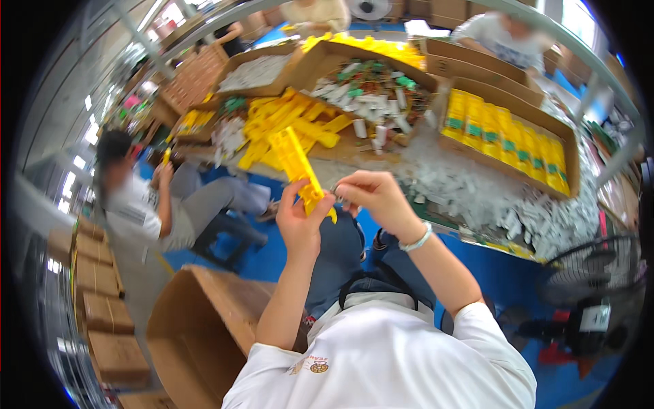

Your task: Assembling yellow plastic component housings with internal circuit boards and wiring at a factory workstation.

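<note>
Head view | left hand grips lower end of yellow plastic piece, tilted, above knees | right hand just beside it, bunched; cannot tell whether gripping anything | loose yellow pieces heaped beyond

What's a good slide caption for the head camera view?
The left hand holds a yellow plastic part, the right hand close beside it, before heaps of yellow pieces and whitish pieces.
</note>
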{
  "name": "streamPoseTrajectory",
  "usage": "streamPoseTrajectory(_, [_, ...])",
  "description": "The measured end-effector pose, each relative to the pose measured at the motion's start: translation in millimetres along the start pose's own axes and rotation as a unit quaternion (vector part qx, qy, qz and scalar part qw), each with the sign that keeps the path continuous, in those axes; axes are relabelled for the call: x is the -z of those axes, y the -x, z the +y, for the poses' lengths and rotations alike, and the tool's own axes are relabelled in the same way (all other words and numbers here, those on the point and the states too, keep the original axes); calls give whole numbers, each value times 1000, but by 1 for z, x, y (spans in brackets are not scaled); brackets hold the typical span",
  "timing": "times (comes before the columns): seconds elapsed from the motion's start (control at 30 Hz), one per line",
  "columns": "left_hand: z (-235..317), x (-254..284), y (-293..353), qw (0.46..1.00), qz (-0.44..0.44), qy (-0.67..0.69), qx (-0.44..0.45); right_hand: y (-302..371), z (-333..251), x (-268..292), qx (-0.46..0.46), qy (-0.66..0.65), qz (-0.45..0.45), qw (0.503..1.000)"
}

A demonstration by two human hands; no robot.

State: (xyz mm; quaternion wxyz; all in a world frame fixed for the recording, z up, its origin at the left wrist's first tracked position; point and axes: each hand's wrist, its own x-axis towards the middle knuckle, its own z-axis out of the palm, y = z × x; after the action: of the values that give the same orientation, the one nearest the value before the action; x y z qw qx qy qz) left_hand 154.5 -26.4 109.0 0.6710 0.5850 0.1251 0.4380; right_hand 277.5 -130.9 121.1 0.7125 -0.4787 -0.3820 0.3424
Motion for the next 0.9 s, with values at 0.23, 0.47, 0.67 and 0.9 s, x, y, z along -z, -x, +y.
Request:
streamPoseTrajectory(0.23, [-23, -30, 6, 999, -30, 35, 24, 34, 17, 14, 35, 44, 154, 986])
streamPoseTrajectory(0.47, [-35, -31, -18, 994, 35, 69, 76, 26, 22, 29, 356, 509, 93, 778])
streamPoseTrajectory(0.67, [-39, -32, -52, 990, -73, 116, -24, -5, 11, 33, 304, 328, 183, 875])
streamPoseTrajectory(0.9, [-45, -15, -68, 987, -98, 116, -44, -35, 17, 24, 173, 217, 127, 952])
